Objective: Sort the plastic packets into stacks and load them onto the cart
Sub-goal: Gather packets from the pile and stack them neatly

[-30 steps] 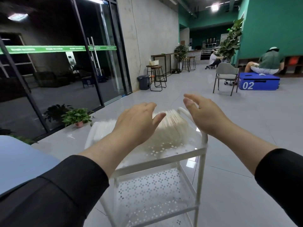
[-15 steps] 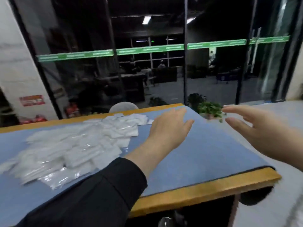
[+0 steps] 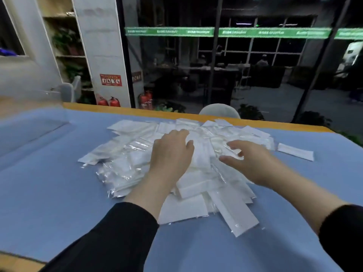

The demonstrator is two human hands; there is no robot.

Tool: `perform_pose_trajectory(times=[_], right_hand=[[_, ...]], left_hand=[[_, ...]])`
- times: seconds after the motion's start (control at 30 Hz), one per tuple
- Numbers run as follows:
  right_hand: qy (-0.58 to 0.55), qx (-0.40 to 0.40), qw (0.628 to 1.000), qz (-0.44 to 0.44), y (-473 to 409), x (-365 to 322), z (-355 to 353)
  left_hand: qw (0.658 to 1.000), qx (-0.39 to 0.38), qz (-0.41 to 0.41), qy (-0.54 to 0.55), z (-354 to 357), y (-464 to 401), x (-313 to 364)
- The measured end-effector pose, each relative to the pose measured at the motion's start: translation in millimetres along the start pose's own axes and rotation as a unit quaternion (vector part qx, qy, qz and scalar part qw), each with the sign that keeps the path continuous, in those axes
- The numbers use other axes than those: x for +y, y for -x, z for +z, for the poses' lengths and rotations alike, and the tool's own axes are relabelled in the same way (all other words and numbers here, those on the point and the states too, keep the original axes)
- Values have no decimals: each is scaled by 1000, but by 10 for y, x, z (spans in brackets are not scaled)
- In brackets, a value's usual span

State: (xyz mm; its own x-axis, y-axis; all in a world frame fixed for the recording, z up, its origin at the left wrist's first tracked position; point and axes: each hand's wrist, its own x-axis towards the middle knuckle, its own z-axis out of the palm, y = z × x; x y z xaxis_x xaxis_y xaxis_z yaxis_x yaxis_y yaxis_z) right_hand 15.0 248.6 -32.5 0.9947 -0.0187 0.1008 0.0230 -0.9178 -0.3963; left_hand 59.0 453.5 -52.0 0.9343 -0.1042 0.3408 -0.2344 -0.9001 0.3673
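While our black sleeves (image 3: pixel 110 238) reach in from the near edge of the blue worktop (image 3: pixel 49 183), we see the heap of plastic packets (image 3: pixel 196 185) lying straight ahead, under and beyond both hands. Our left hand (image 3: pixel 171 154) rests flat on the heap's middle, fingers relaxed, holding nothing. Our right hand (image 3: pixel 249 161) hovers just beside it, fingers spread and released. Nearest packets point their long axes toward us; one stray packet (image 3: pixel 295 151) lies farther right, closer to our right hand.

office/commercial lobby | glass partition wall (image 3: pixel 245 65) with green banding (image 3: pixel 196 32) | fire extinguishers (image 3: pixel 109 101) by pillar | plant shelving (image 3: pixel 66 46) | blue-topped counter (image 3: pixel 49 173)
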Motion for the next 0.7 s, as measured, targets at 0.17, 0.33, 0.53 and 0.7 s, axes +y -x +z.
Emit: perform_pose_trajectory(times=[0.17,0.33,0.53,0.7], right_hand=[[43,-58,994,80,-512,-271,209],[26,-95,988,117,-678,-672,373],[-162,-25,977,139,-765,-632,460],[-228,25,962,145,-818,-476,383]], left_hand=[[996,-81,-10,-41,302,-72,-246],[998,-62,-19,-14,262,-92,-233],[998,-46,-30,9,214,-71,-285],[997,-35,-50,40,182,-81,-312]])
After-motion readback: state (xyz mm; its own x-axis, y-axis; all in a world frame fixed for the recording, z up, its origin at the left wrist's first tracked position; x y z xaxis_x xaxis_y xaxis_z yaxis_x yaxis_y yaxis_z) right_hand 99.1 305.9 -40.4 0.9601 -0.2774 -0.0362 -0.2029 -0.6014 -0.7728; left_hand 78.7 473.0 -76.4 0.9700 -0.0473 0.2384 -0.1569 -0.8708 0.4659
